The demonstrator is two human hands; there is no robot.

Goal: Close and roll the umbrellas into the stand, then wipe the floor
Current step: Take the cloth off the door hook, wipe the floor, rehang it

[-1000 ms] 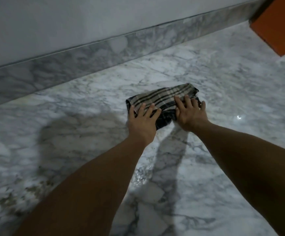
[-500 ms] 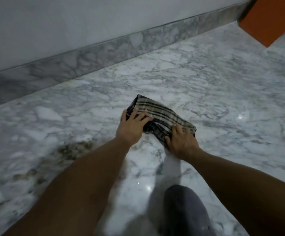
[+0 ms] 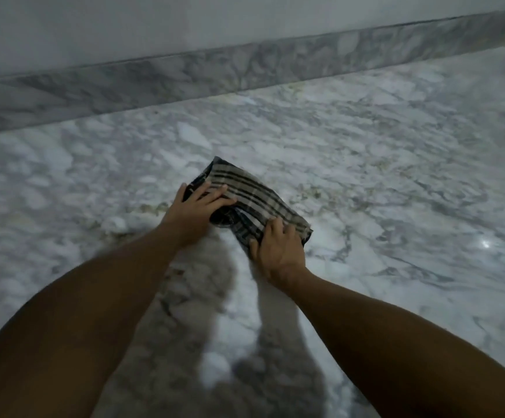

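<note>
A folded checked cloth [image 3: 254, 194], beige with dark stripes, lies flat on the white marble floor [image 3: 381, 164] in the middle of the view. My left hand [image 3: 198, 206] presses down on its left end with fingers spread over the fabric. My right hand [image 3: 278, 248] presses on its near right end, fingers curled over the edge. Both arms are stretched out from the bottom of the frame. No umbrella or stand is in view.
A grey marble skirting [image 3: 215, 70] runs along the foot of a pale wall [image 3: 185, 22] at the back. A brownish stain [image 3: 151, 208] marks the floor left of the cloth. A bright light reflection [image 3: 486, 243] shows on the floor at right.
The cloth, under both hands, has slid left along the floor and turned slantwise. The orange object at the top right has left the view, and the dark knee seen half a second ago too.
</note>
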